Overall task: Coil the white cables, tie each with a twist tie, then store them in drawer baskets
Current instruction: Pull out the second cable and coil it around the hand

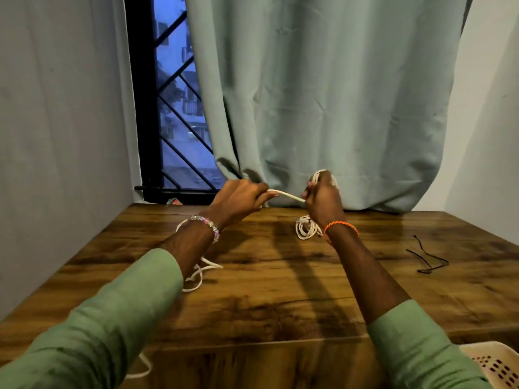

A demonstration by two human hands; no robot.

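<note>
Head view: two hands (238, 196) (323, 197), seemingly one cable (289, 195).

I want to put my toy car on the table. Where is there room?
Bare wood lies in the middle, between the loose white cable on the left and the black twist ties on the right. The back is crowded: both hands wind a cable there above a coiled cable.

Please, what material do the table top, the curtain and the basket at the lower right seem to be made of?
Table top: probably wood or wood-look laminate; brown grain pattern, slight sheen, one seam line across it.
Curtain: woven fabric, matte pale green; it hangs in soft folds and creases.
Basket: likely moulded plastic, beige; smooth rim and regular rows of small slots.
</note>
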